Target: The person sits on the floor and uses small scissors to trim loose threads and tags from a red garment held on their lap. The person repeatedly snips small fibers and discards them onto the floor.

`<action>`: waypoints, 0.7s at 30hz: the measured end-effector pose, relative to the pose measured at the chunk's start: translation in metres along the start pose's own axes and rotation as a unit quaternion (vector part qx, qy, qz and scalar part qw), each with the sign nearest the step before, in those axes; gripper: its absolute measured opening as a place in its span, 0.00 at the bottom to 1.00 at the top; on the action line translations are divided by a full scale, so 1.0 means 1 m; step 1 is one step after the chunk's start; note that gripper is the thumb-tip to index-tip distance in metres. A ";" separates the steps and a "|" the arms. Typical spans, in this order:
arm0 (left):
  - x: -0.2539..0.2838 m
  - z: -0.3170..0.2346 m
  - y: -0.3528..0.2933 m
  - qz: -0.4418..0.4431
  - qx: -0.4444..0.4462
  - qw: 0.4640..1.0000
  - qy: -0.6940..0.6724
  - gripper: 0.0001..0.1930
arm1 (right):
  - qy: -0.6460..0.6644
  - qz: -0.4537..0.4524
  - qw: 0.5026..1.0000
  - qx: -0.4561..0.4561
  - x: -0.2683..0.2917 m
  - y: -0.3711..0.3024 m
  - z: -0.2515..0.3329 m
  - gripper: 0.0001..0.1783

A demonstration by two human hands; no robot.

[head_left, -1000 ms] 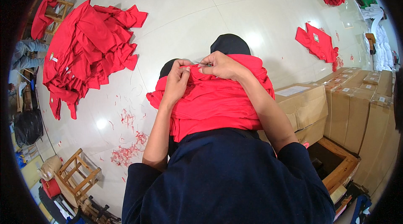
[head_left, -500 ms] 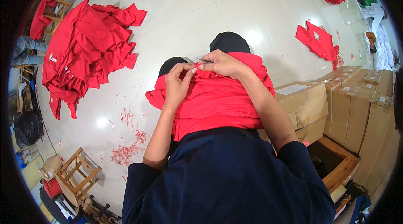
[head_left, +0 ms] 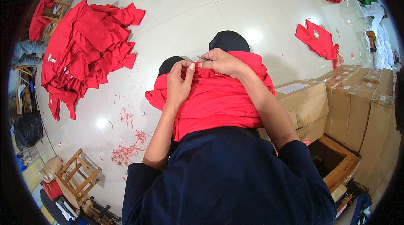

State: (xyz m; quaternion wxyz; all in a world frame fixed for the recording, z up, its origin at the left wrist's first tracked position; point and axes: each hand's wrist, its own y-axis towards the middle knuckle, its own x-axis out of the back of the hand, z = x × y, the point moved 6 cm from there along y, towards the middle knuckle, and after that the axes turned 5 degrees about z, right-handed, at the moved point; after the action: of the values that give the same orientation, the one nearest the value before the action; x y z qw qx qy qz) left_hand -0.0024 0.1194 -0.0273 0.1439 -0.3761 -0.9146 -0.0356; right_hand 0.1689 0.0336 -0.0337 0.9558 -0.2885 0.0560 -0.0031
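Observation:
A bunched red garment (head_left: 216, 107) lies across my lap. My left hand (head_left: 180, 82) is closed, pinching an edge of its cloth between thumb and fingers near the far side. Close beside it, my right hand (head_left: 223, 62) is wrapped round small thread snips (head_left: 203, 59). Only their thin dark pointed tips show, directed left toward the pinched cloth; the rest is hidden in the palm. The fingertips of both hands are almost touching.
A large heap of red garments (head_left: 86, 50) lies on the floor at left, with thread scraps (head_left: 126, 153) and a wooden stool (head_left: 79, 175) nearer. Cardboard boxes (head_left: 305, 103) stand close at my right. Another red garment (head_left: 317, 39) lies beyond them.
My left thumb has straightened and lifted slightly at the cloth's edge. The right hand keeps its hold on the snips and has barely shifted. The garment stays on my lap.

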 end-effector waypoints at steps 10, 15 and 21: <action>0.003 0.008 0.004 0.036 -0.010 0.999 0.003 0.07 | -0.008 0.006 1.000 -0.002 0.000 0.002 -0.002 0.11; -0.001 0.026 0.005 0.067 0.051 0.994 -0.072 0.08 | -0.022 -0.014 1.000 0.005 0.002 0.002 0.000 0.13; 0.000 0.028 0.008 0.091 0.105 0.986 -0.093 0.09 | -0.326 -0.228 0.898 0.186 -0.009 -0.030 0.035 0.26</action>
State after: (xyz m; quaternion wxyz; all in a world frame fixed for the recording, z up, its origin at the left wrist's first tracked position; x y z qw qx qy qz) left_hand -0.0035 0.1300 -0.0541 0.0998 -0.4421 -0.8847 0.1092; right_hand 0.1645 0.0281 0.0133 0.9298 -0.0954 -0.3281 -0.1371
